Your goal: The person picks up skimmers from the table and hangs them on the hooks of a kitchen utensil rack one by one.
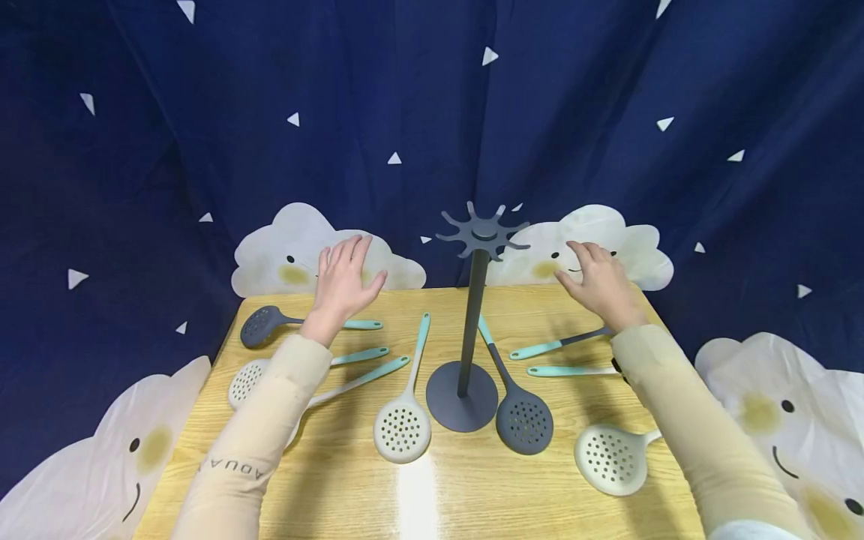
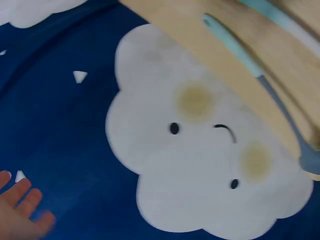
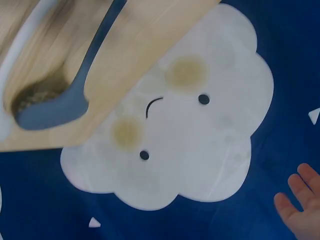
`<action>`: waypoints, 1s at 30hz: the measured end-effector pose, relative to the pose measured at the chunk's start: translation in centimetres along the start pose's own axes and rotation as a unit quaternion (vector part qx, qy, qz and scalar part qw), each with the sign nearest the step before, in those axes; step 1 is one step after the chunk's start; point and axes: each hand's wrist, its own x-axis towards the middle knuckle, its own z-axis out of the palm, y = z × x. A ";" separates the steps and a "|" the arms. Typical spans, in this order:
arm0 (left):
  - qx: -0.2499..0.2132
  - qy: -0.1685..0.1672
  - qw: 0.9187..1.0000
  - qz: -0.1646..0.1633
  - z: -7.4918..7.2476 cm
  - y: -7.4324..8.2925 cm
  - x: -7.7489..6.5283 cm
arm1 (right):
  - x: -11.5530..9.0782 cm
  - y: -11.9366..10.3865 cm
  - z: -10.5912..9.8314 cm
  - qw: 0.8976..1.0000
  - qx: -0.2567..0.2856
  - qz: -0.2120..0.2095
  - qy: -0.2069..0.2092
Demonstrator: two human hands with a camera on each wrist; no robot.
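Rack (image 1: 472,322) stands upright on table (image 1: 351,480), white skimmer (image 1: 402,429) just left, dark skimmer (image 1: 524,421) just right. Left hand (image 1: 346,281) and right hand (image 1: 597,285) hover, one each side of rack, both released, fingers loosely extended.

In the head view, eight utensils (image 1: 402,430) lie on one table (image 1: 513,499): three at the frame's left, two near centre, three at right. Three are dark, five pale. One stand (image 1: 474,322) bears eight prongs (image 1: 447,238). Two hands (image 1: 344,281) and four clouds (image 1: 297,232) show.
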 end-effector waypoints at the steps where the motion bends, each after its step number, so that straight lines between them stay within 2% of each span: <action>1: -0.011 0.031 0.999 0.015 -0.1 0.3 0.1 | 0.0 -0.2 0.2 1.000 0.012 -0.004 0.010; 4: -0.049 0.118 0.990 0.062 -0.8 1.3 0.3 | -0.1 -1.0 1.0 0.998 0.047 -0.012 0.032; 7: -0.074 0.187 0.974 0.107 -1.6 2.5 0.8 | -0.2 -1.7 2.0 0.996 0.076 -0.016 0.038; 10: -0.087 0.240 0.955 0.149 -2.7 3.8 1.3 | -0.3 -2.5 3.1 0.995 0.096 -0.012 0.032; 13: -0.092 0.279 0.938 0.183 -3.8 5.1 1.7 | -0.3 -3.0 4.2 0.995 0.102 -0.009 0.019; 16: -0.094 0.305 0.923 0.215 -4.8 6.4 1.9 | -0.4 -3.4 5.5 0.994 0.104 -0.016 0.010; 19: -0.095 0.321 0.911 0.240 -5.7 7.5 1.9 | -0.7 -3.8 6.7 0.994 0.110 -0.023 0.002; 30: -0.066 0.345 0.885 0.306 -7.1 10.0 1.9 | -2.0 -4.7 10.2 0.991 0.109 0.003 -0.076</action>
